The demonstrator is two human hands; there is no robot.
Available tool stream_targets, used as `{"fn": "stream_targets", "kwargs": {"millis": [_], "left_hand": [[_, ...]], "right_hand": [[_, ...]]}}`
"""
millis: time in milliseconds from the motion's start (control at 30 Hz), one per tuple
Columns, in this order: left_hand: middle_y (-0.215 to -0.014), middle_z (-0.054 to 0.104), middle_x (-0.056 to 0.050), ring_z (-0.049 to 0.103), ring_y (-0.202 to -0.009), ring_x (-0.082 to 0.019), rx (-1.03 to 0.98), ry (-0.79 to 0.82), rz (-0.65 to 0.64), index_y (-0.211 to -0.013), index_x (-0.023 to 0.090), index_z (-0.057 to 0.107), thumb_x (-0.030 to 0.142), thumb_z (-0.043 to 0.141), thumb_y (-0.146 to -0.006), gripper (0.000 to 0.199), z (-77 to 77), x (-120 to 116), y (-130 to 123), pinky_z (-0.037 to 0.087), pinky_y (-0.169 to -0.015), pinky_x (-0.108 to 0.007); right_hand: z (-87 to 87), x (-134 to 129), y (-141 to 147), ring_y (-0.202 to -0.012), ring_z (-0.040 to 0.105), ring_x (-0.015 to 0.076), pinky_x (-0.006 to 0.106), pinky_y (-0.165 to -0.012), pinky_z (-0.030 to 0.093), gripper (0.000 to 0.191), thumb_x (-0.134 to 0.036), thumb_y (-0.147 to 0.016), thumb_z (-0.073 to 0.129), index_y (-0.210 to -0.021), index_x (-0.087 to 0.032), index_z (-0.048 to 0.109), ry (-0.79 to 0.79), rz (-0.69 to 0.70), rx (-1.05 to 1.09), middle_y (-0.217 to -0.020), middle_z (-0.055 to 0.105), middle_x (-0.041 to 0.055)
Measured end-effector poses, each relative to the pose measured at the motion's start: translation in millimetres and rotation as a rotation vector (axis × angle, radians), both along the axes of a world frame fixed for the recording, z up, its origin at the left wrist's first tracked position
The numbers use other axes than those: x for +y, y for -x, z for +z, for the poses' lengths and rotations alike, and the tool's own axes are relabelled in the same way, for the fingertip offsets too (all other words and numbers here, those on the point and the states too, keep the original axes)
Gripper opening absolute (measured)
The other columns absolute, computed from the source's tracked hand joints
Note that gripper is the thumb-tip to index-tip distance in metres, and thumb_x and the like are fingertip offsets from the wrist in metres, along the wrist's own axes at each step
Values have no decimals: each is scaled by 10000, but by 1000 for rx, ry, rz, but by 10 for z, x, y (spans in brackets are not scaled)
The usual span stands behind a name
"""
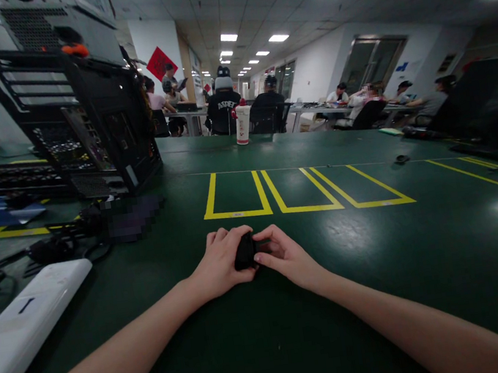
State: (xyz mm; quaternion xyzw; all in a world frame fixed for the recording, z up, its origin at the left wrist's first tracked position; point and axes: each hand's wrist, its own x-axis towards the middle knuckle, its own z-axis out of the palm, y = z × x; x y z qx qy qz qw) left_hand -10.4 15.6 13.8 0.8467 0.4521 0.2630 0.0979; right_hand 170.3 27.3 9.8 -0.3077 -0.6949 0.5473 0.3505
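Note:
A small, dark, blocky object point(244, 252) is between my two hands, low over the green table point(278, 330). My left hand point(220, 261) wraps round its left side, thumb below and fingers over the top. From the right, my right hand point(284, 254) meets the object with thumb and forefinger tips at its edge, the other fingers curled in. Whether the right fingertips grip a separate small part cannot be made out. Just beyond the hands, yellow tape point(237, 214) outlines several boxes on the tabletop.
On the left stand a black computer case point(107, 132), tangled black cables point(92, 224) and a long white device point(31, 322). A paper cup point(243, 124) is near the far edge. A small dark round thing point(401, 159) lies at right. Several people sit at tables beyond.

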Motion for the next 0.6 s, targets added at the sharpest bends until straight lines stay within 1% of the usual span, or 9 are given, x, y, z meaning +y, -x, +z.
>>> {"fn": "stream_targets", "kwargs": {"millis": [100,167,300,367,467,533,600], "left_hand": [[-1047,501,-42,447,-904,-233,2,28,-16,-1167,248,332,312,593,-688,549,57,-27,2,304,-820,-380],[-1053,502,-42,449,-909,-233,2,37,-26,-1171,250,332,306,590,-692,547,83,-40,7,305,-823,-381],[-1056,494,-43,445,-913,-232,-6,19,-19,-1177,247,325,287,605,-671,580,57,-30,12,302,-830,-380],[-1057,490,-43,444,-911,-230,-4,19,-15,-1179,242,322,288,609,-666,590,24,-15,9,300,-833,-380],[-1036,497,-40,447,-897,-230,-2,4,5,-1165,241,331,303,610,-666,574,2,-2,2,298,-828,-384],[-1033,500,-42,449,-897,-233,0,2,9,-1162,241,334,312,603,-676,559,19,-9,0,299,-825,-386],[-1042,498,-47,448,-910,-235,7,27,-10,-1169,242,331,317,592,-690,551,47,-22,2,300,-828,-386]], "right_hand": [[12,-6,3,-1006,519,177,349,-821,476,318,-204,-779,534,-1080,-239,435,-24,-13,-42,-1108,482,43],[20,-12,-5,-1051,495,185,369,-864,453,346,-194,-783,526,-1111,-235,424,-28,1,-62,-1134,468,53],[21,-20,-24,-1082,483,172,367,-926,413,332,-132,-749,561,-1041,-228,435,-48,48,-5,-1092,478,34],[16,-20,-26,-1048,511,163,363,-916,422,322,-130,-746,567,-1019,-230,429,-28,57,12,-1076,484,27],[9,-19,-14,-960,556,156,347,-846,465,257,-171,-769,548,-990,-229,430,18,52,28,-1001,515,19],[6,-23,-4,-934,560,154,336,-817,476,235,-184,-778,537,-984,-231,435,17,35,30,-979,517,17],[4,-27,2,-961,541,158,333,-825,471,251,-179,-773,538,-997,-234,441,-11,14,20,-1021,501,24]]}}
